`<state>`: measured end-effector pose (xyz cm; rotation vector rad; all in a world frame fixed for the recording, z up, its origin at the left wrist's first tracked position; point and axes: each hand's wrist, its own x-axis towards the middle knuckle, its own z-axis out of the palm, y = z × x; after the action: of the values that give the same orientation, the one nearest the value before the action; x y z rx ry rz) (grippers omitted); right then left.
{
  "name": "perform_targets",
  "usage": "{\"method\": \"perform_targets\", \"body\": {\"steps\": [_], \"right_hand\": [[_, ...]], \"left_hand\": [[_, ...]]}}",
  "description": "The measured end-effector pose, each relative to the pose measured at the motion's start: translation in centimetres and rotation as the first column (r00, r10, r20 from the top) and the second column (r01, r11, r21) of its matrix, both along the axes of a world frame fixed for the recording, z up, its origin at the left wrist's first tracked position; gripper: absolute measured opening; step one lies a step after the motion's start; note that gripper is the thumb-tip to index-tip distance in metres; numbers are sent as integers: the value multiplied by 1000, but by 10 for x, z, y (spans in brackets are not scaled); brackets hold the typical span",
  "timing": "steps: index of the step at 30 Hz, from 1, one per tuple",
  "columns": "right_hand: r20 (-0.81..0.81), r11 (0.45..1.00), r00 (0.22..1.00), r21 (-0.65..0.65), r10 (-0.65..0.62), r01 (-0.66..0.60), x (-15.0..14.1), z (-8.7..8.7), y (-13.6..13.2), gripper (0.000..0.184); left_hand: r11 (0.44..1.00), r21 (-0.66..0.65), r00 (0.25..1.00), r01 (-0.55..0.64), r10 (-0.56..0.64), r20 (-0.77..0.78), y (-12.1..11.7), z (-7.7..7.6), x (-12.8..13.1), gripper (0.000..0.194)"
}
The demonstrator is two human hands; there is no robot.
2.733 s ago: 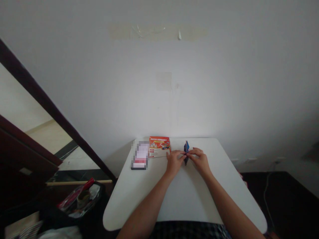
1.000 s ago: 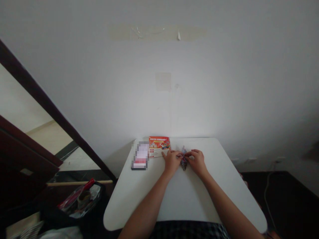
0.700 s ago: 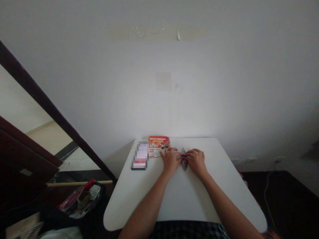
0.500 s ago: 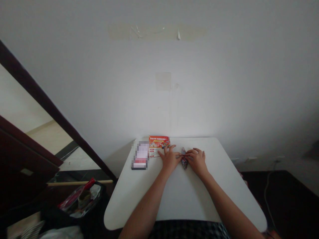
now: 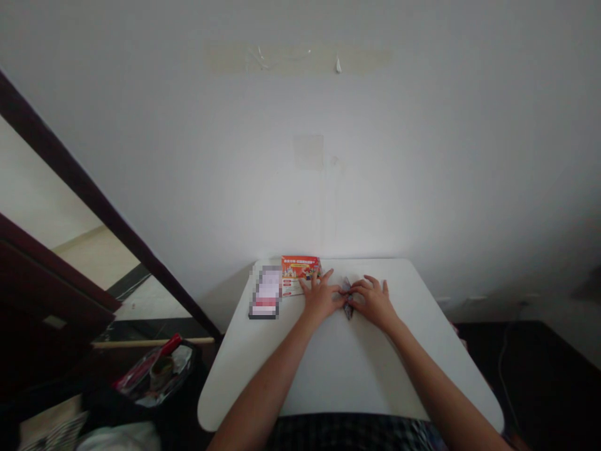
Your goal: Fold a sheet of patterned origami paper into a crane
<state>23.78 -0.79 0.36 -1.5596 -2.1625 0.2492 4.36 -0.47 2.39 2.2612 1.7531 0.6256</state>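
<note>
A small piece of folded paper (image 5: 348,311), greyish and patterned with pointed ends, lies low over the white table (image 5: 347,376). From its left side my left hand (image 5: 321,299) pinches the middle between thumb and forefinger, its other fingers spread and raised. My right hand (image 5: 377,303) pinches the same middle part from the right, with the outer fingers lifted. Fingertips cover the paper's centre, so the folds there are hidden. Just behind my left hand is a red and white printed leaflet (image 5: 297,268), partly covered by the fingers.
A phone (image 5: 267,293) with a blurred-out screen lies at the table's left. The wall (image 5: 375,156) rises right behind the table. On the floor at left stands a container of mixed items (image 5: 159,373); a cable (image 5: 503,369) hangs at right.
The paper stood narrow with a dark blue side showing; now it lies lower and shows a greyish patterned face. My left fingers have spread up over the leaflet. Both hands keep pinching.
</note>
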Motion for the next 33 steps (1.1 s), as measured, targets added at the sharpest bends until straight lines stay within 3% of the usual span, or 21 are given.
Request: {"method": "perform_targets", "body": {"steps": [9, 15, 33], "right_hand": [[-8, 997, 999, -60, 43, -43, 7, 4, -1, 36], [0, 993, 997, -94, 74, -73, 11, 3, -2, 47], [6, 992, 994, -62, 109, -108, 11, 1, -12, 68]], "left_hand": [[999, -40, 1000, 28, -28, 12, -4, 4, -3, 24], [994, -96, 998, 54, -57, -26, -6, 3, -7, 40], [966, -211, 986, 148, -161, -42, -7, 1, -20, 67]]}}
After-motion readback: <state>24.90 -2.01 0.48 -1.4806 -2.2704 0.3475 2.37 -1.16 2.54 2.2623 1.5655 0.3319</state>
